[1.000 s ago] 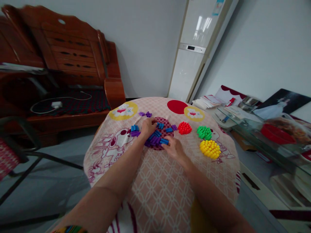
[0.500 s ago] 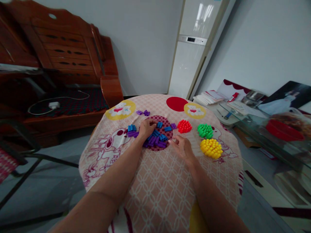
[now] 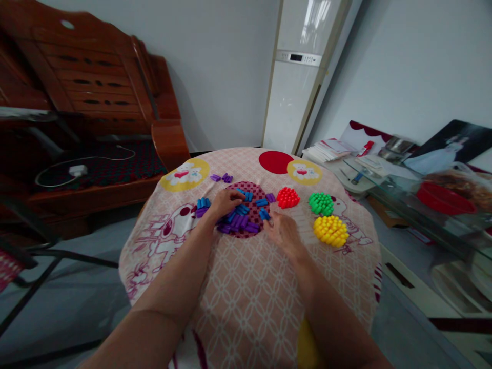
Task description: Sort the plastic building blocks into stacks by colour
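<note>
Small blue and purple plastic tube-like pieces lie in a loose pile (image 3: 240, 223) on the tablecloth's dark red checked circle. My left hand (image 3: 226, 203) reaches over the pile's far left side, its fingertips pinched at a blue piece (image 3: 241, 190) beside a small blue group (image 3: 249, 196). My right hand (image 3: 283, 231) is at the pile's right edge, thumb and forefinger closed on blue pieces (image 3: 264, 214); their exact number is unclear. Another blue group (image 3: 262, 203) and a purple group (image 3: 271, 198) lie just beyond it. My left hand partly hides the pile.
Red (image 3: 288, 198), green (image 3: 321, 204) and yellow (image 3: 331, 231) clusters of small pieces sit to the right. Purple pieces (image 3: 222, 178) lie at the back, with a blue group (image 3: 203, 203) at left. A glass-topped cabinet (image 3: 400, 205) stands right of the round table (image 3: 253, 297).
My right hand has moved in to the pile's right edge, and blue pieces now show apart at its fingertips. A blue piece has come into view at my left fingertips. The view shifted slightly.
</note>
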### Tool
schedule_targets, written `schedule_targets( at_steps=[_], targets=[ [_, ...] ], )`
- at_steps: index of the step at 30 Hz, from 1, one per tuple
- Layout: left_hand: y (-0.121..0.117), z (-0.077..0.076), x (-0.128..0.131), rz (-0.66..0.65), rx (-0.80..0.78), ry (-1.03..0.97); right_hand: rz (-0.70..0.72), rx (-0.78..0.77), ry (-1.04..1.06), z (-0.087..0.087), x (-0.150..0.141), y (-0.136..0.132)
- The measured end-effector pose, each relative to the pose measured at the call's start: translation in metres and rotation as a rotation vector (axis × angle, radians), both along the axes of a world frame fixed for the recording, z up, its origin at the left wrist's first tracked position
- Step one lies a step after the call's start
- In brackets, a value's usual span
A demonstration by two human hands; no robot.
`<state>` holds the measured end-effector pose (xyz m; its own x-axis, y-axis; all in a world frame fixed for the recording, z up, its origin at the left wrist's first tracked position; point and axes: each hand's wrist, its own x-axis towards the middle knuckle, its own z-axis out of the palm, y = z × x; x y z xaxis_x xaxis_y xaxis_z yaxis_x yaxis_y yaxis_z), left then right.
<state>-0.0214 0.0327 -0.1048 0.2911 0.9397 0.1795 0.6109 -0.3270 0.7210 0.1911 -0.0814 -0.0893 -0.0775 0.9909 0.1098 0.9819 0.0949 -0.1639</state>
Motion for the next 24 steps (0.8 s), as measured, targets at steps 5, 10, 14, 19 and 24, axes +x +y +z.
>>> schedule_targets(
  at_steps=[5, 10, 14, 19, 24],
  targets=[
    [-0.002, -0.001, 0.005, 0.051, 0.037, 0.071, 0.004, 0.029, 0.053, -0.004, 0.01, 0.001],
    [-0.008, 0.005, 0.012, 0.042, 0.072, 0.134, 0.052, 0.019, 0.003, -0.011, -0.002, 0.01],
    [-0.012, 0.007, 0.015, -0.038, 0.091, 0.13, 0.048, 0.049, 0.033, -0.012, -0.006, 0.012],
    [-0.017, 0.008, 0.023, -0.111, 0.078, 0.089, 0.222, 0.18, 0.118, -0.011, -0.012, 0.013],
    [-0.009, 0.004, 0.013, -0.081, -0.004, -0.053, 0.321, 0.151, 0.091, -0.012, -0.011, 0.015]
  ],
)
